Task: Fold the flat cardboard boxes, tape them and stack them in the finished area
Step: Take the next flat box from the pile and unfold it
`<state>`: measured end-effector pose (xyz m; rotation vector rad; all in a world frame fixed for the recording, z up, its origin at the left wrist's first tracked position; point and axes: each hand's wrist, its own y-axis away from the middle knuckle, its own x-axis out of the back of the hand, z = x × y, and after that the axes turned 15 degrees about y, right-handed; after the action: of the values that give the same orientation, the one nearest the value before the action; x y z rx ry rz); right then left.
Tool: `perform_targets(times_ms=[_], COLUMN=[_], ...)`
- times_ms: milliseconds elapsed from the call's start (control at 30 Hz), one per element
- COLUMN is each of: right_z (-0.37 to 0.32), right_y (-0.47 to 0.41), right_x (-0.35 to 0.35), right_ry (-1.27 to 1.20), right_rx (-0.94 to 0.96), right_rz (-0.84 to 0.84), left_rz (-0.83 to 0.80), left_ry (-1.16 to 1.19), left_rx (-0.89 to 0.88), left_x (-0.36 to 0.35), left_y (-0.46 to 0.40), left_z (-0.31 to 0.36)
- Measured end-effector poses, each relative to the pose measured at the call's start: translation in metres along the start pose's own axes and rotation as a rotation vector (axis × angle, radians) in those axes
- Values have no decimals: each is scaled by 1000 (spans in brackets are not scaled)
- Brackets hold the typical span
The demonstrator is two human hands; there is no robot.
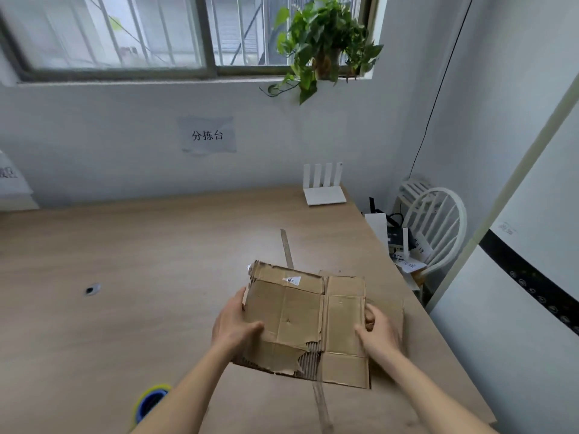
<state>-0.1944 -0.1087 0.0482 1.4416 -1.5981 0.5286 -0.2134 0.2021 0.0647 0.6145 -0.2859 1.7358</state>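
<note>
Fingers of our left hand [235,321] and right hand [376,332] grip opp. side edges of the flat box [305,324], near the table's [125,277] right edge; long axis L-R btwn both hands, equally near.

Tape roll [152,401] at 7 o'clock partly hidden behind left forearm. Small dark object [91,289] at 9 o'clock was too blurred to identify. Left-edge wall paper [9,177] cut off.

Two bare forearms are seen, with no sleeves, gloves, rings or watch worn on the left hand [234,324] or right hand [377,332].
</note>
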Motion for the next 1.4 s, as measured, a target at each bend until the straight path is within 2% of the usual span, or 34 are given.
perform_targets(times_ms=[167,300,467,700,1000,1233,1300,1400], right_z=[-32,-43,-46,-23,-13,-28,-32,-34], right_y=[50,76,94,101,92,96,96,93], right_x=[1,-11,-38,-86,-101,-106,-108,-114], right_ry=[-57,-181,-222,-299,-456,-368,-328,-209], right_rx=[44,73,69,2,12,113,128,135], right_rz=[71,13,-56,-171,-287,-432,-401,-252], left_rz=[47,90,184,207,184,74,85,97], left_ry=[67,269,547,687,651,575,541,484], left_rx=[-19,23,126,259,316,232,225,238], left_x=[49,64,63,34,12,-6,-10,-12], left_y=[35,56,74,92,92,91,91,92], left_z=[-20,-36,-66,-106,-118,-101,-99,-101])
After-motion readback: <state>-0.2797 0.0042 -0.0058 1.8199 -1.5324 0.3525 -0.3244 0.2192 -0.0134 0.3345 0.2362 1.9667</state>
